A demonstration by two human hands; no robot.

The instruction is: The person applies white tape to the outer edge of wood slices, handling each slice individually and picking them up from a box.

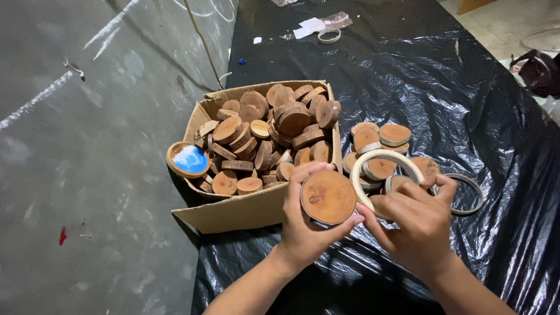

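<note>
My left hand [303,230] holds a round brown wooden disc [328,196] by its edge, face up. My right hand [417,221] grips a roll of pale masking tape [386,156] beside the disc, fingertips touching the disc's rim. Just behind my hands stands an open cardboard box [245,210] heaped with several wooden slices [274,131]. One slice with a blue and white painted face [188,159] rests on the box's left rim.
A pile of taped wooden discs [379,140] lies on the black plastic sheet [420,76] right of the box. Another tape ring [469,195] lies at right. Paper scraps and a small ring [329,36] sit far back. Grey floor [87,175] is at left.
</note>
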